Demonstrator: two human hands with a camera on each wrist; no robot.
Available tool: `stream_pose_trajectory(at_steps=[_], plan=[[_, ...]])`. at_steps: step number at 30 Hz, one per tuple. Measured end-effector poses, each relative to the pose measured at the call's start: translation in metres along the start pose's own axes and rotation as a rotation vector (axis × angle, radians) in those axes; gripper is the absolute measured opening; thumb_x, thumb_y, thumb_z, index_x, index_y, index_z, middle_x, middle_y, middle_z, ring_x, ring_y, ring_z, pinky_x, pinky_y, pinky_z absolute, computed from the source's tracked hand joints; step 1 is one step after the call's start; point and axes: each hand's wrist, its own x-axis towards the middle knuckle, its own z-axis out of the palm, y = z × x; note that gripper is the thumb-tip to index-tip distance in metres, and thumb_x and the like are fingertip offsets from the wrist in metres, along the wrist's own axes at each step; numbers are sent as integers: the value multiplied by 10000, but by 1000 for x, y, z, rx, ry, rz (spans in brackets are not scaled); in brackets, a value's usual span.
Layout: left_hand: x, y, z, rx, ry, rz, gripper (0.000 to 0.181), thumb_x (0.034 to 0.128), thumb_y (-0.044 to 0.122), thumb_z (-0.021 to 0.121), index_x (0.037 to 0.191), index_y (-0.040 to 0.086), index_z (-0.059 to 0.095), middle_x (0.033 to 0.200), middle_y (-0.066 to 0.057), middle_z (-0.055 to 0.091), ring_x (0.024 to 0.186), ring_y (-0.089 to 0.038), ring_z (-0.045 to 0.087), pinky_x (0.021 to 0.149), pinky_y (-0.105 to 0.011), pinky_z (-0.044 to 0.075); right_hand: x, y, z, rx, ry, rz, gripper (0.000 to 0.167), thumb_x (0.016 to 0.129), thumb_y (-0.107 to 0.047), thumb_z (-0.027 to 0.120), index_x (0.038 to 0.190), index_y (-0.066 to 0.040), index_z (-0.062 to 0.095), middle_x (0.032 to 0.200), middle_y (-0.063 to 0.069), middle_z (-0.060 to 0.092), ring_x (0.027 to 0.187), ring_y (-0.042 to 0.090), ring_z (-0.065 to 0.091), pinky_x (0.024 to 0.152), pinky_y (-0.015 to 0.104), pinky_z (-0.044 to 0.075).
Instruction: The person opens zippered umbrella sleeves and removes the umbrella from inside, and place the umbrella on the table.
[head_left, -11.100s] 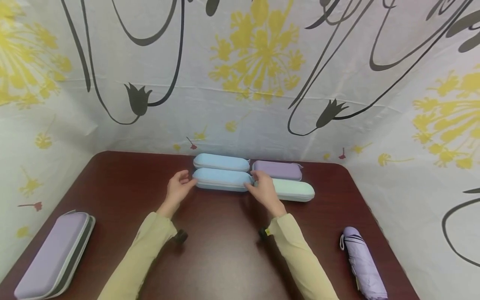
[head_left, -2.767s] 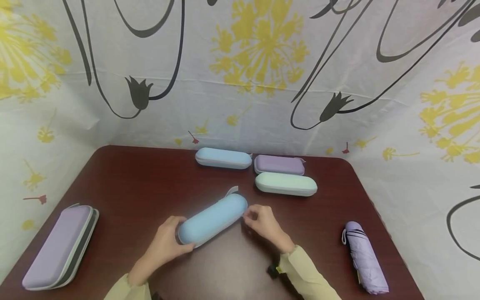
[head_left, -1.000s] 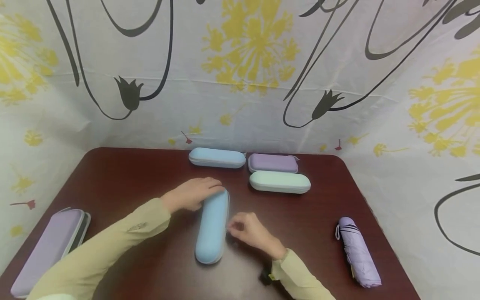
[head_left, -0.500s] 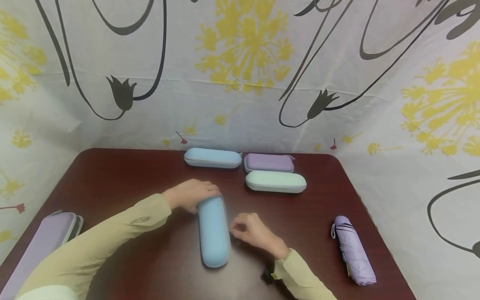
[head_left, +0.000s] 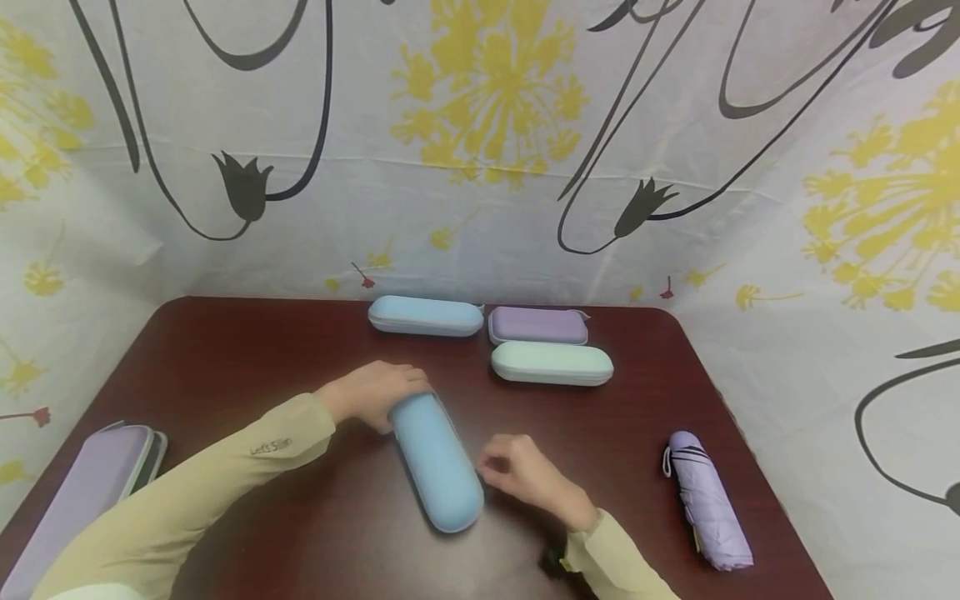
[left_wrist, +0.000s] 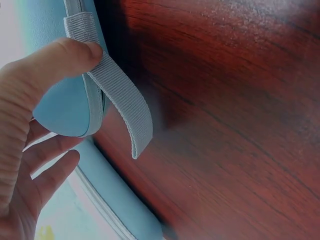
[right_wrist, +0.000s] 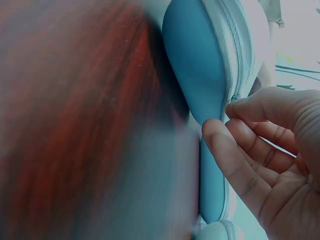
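Observation:
A blue zip case [head_left: 438,467] lies slantwise mid-table, its near end toward the right. My left hand [head_left: 377,393] grips its far end; in the left wrist view the thumb of the left hand [left_wrist: 40,85] presses beside a grey fabric strap [left_wrist: 122,100] on the blue case [left_wrist: 62,107]. On the case's right side is my right hand [head_left: 536,479]. The right wrist view shows the right hand [right_wrist: 270,155] with thumb and fingertips pinched at a small zipper pull [right_wrist: 235,98] on the seam of the blue case [right_wrist: 195,55]; the fingers partly hide the pull.
Along the back of the table [head_left: 247,358] lie another blue case [head_left: 426,317], a purple case [head_left: 537,326] and a mint case [head_left: 552,364]. A larger purple case [head_left: 82,492] is at left, partly behind the left sleeve. A folded lilac umbrella [head_left: 707,500] lies at right.
The blue case came forward from the back row and turned; its near end has just swung right. My left hand shifted from its left end to the far end; my right hand moved slightly right.

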Motion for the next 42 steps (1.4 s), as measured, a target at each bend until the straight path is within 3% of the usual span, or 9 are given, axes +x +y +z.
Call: stream_pose_trajectory(at_steps=[12,19,29,42], plan=[[-14,5,3,-97,7,-92,742,575,271,860,1223,107,537,1220,-42,546,1082,-209,528,914,-390,451,-15,1,-5,7,21,-9,107,767,8,697,782,-93,665,745,-49,606,691,28,549,634,153,469],[-18,6,9,-99,34,-98,671,553,298,857,1129,129,558,1100,8,552,971,-158,536,825,-352,483,-21,5,-12,-7,12,-28,123,760,20,701,779,-96,666,742,-53,601,680,37,544,615,145,456],[-30,11,13,-181,114,-182,639,538,358,844,1077,123,597,999,39,584,879,-132,567,775,-346,506,-35,8,-20,-43,13,36,123,756,18,703,769,-96,659,735,-66,586,667,36,536,599,180,468],[-42,29,26,-193,202,-319,634,529,427,825,1016,87,603,899,43,545,783,-119,551,695,-319,506,-46,9,-14,-56,123,127,149,719,7,730,740,-123,662,708,-102,559,646,16,503,564,161,445]])
